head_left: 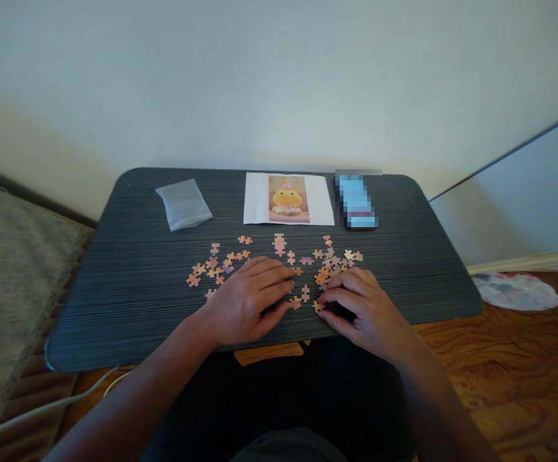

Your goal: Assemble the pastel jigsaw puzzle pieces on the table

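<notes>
My right hand [360, 307] pinches a yellowish jigsaw piece [317, 307] between thumb and fingers, low over the near part of the table. Opposite it, my left hand [253, 298] rests palm down with its fingers stretched out, the tips beside a small orange piece [299, 272]. Two loose pieces, a pinkish one [305, 293] and an orange one [295, 302], lie between the hands. A pile of jigsaw pieces [329, 263] spreads beyond my right hand, and more scattered pieces [213, 262] lie past my left, some hidden under it. Two pieces look joined [279, 244] near the middle.
A printed sheet [324, 199] with a picture of a yellow figure lies at the back of the dark table [129, 269]. Left of it is a clear plastic bag [184, 205]; to its right, a blurred-out phone-like object [356, 202]. A wall stands behind.
</notes>
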{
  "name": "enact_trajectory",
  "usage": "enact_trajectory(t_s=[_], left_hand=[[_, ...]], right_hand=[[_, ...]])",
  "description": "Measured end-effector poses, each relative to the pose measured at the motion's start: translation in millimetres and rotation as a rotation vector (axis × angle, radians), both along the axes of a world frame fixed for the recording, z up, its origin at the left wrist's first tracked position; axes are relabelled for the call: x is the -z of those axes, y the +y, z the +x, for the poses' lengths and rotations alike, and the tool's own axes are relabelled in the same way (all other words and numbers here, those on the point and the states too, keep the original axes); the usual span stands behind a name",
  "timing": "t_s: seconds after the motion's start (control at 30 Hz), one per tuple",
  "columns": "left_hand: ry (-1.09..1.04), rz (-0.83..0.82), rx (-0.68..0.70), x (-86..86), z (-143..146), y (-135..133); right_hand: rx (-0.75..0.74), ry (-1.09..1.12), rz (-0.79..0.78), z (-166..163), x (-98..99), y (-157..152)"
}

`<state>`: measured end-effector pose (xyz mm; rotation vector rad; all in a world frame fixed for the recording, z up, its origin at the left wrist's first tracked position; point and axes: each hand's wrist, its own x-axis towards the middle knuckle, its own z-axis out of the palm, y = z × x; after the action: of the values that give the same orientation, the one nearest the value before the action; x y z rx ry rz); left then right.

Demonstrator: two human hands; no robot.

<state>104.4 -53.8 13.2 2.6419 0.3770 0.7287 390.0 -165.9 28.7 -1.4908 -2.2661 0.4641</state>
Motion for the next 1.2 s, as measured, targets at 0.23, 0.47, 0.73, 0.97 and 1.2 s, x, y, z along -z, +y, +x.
enact_trajectory(t_s=[0.23, 0.47, 0.73, 0.97, 1.2], left_hand=[[-0.004, 0.069, 0.04, 0.4, 3.3, -5.8], [0.019, 0.114, -0.006, 0.2, 4.2, -6.4], [0.173, 0.133, -0.028, 5.2, 8.0, -8.6], [0.072, 0.178, 0.031, 2.0, 8.7, -7.8], [-0.111, 0.091, 0.069, -2.1, 6.8, -6.3]], right_hand=[[0.029, -0.048, -0.127, -5.4, -10.6, 3.0], [0.034, -0.078, -0.12, -5.1, -10.4, 3.0], [0.026, -0.084, -0.148, -6.9, -15.9, 7.1], [0.016, 0.018, -0.162, -1.6, -11.3, 8.1], [0.242, 0.482, -0.281, -15.4, -8.4, 14.6]])
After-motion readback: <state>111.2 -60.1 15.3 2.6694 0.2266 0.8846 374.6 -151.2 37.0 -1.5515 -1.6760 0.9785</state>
